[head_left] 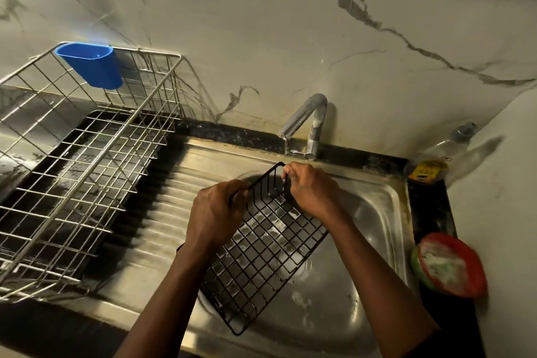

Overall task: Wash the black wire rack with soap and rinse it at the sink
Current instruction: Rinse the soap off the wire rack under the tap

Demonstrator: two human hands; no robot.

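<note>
My left hand [216, 212] gripped the rack [270, 256]; my right hand [311, 189] pinched its far corner under the tap [308, 116]. I needed to tilt it slowly

Dim and yellowish. Shiny glare on the sink [374, 206]. Dark shadow top right. Bent edges, blurry right side.

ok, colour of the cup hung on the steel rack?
The cup is plain blue; the head view shows it.
</note>
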